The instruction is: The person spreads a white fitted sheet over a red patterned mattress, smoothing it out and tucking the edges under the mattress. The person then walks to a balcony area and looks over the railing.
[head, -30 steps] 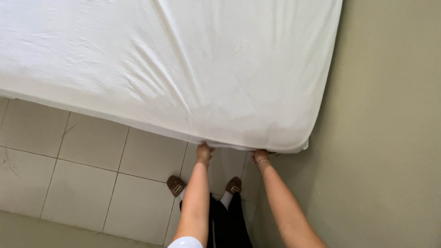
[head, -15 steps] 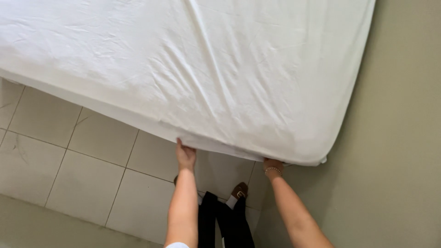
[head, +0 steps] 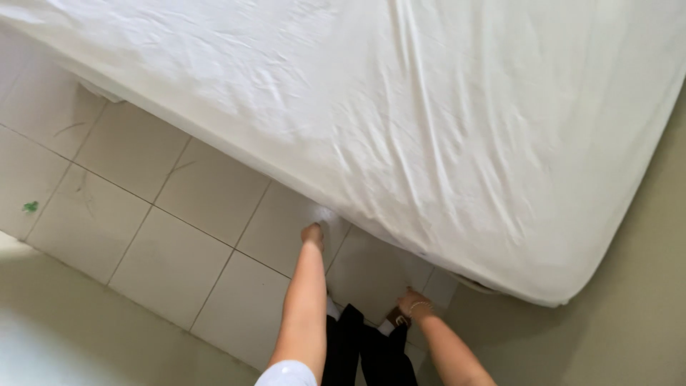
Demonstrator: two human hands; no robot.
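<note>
head view: the left hand (head: 312,233) is pressed against the lower edge of the white sheet (head: 400,121) on the mattress, the right hand (head: 412,304) is held just below it; whether the fingers are apart or together cannot be told. tiled floor (head: 164,236) is seen beneath.

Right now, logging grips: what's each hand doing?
Left hand: at the white sheet edge, grip cannot be told.
Right hand: below the edge, cannot be told.

One white mattress (head: 429,129) fills the upper frame. Two hands: left hand (head: 312,234) lower centre, right hand (head: 413,304) lower right. One brown shoe (head: 397,317) shows. One green speck (head: 30,207) at left.
</note>
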